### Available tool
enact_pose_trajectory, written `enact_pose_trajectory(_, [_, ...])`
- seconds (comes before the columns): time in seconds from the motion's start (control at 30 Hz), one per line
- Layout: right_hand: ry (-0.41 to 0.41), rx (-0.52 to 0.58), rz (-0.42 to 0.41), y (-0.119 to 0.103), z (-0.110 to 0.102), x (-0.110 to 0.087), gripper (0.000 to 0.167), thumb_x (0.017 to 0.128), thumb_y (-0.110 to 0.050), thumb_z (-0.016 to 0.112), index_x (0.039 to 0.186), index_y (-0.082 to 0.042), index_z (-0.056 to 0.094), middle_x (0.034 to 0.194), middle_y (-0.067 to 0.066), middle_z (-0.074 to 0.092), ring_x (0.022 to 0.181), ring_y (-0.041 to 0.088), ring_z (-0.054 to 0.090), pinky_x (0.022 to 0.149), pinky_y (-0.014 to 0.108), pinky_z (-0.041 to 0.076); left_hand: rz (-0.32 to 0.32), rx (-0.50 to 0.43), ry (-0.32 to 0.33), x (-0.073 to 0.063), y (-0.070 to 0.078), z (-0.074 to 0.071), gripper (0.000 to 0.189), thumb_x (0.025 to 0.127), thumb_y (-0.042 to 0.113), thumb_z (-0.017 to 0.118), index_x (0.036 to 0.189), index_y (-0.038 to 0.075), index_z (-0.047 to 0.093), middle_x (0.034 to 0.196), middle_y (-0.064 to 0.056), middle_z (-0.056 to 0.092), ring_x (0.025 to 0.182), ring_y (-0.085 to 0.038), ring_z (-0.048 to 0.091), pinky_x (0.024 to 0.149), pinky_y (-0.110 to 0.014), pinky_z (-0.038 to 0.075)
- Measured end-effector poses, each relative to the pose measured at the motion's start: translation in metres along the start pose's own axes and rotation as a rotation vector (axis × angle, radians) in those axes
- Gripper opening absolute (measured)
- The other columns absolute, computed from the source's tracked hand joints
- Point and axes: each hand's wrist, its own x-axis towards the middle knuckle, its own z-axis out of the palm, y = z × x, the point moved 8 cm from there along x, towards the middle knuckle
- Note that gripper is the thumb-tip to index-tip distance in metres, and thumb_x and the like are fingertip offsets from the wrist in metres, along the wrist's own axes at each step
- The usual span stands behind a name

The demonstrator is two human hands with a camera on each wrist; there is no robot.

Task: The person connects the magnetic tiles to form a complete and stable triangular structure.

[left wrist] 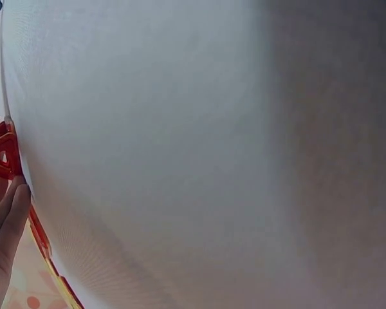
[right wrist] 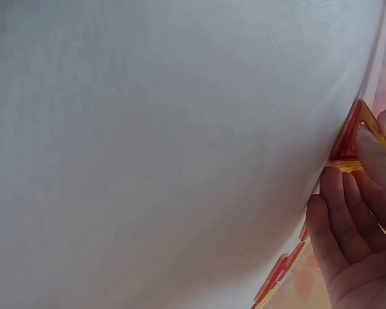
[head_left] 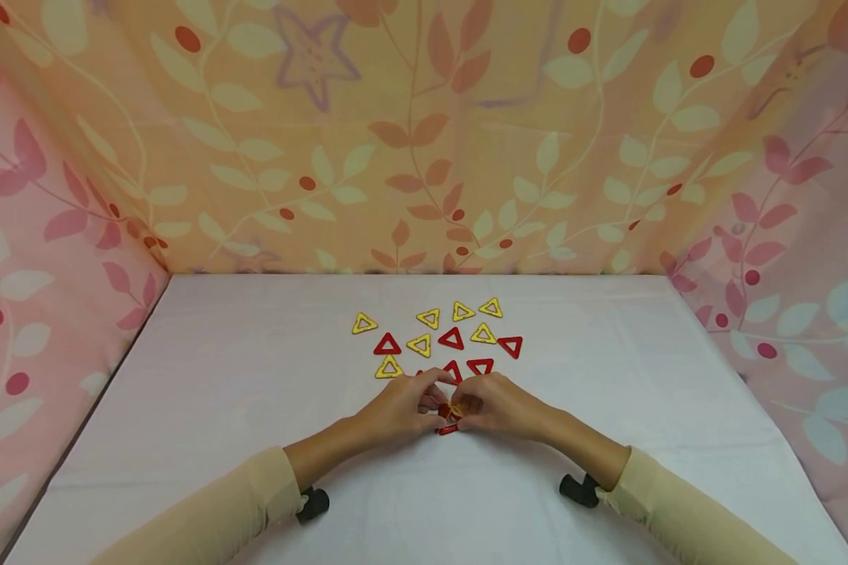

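Note:
Both hands meet low over the white table, around a small joined cluster of red and yellow triangle frames (head_left: 454, 410). My left hand (head_left: 404, 408) grips it from the left, fingertips and thumb at its edges. From the right, my right hand (head_left: 500, 406) pinches the same cluster. Its red triangle side (left wrist: 11, 151) stands upright in the left wrist view. Red and yellow sides (right wrist: 351, 138) meet along their edges in the right wrist view, with fingers beneath and at the side. Fingers hide much of the cluster in the head view.
Beyond the hands lie several loose yellow triangles (head_left: 364, 322) and several loose red triangles (head_left: 451, 338), flat on the white tablecloth (head_left: 219, 377). One red triangle is partly behind the left fingers. Patterned curtains (head_left: 410, 157) enclose the back and sides.

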Motion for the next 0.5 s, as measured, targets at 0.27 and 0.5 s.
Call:
enact_pose_trajectory(0.27, [-0.017,-0.026,-0.007,0.0004,0.0008,-0.0011,0.026,0.084,-0.012,0.080,0.108,-0.009,0.072,0.096,-0.006,0.069,0.082,0.008,0.061,0.076,0.024,0.054,-0.004,0.038,-0.002,-0.0021,0.0012,0.0013,0.055,0.085,0.012,0.079,0.134,0.010,0.053,0.102,0.002,0.072,0.096,-0.011,0.068,0.087,-0.026,0.054])
enact_pose_trajectory(0.5, [-0.006,-0.051,-0.015,-0.0002,-0.0014,-0.0020,0.024,0.085,-0.010,0.078,0.108,-0.010,0.072,0.097,-0.007,0.069,0.084,0.006,0.062,0.079,0.024,0.054,0.003,0.042,0.001,-0.0041,0.0015,-0.0004,0.056,0.085,0.013,0.079,0.135,0.011,0.053,0.096,0.005,0.071,0.092,-0.012,0.066,0.086,-0.029,0.054])
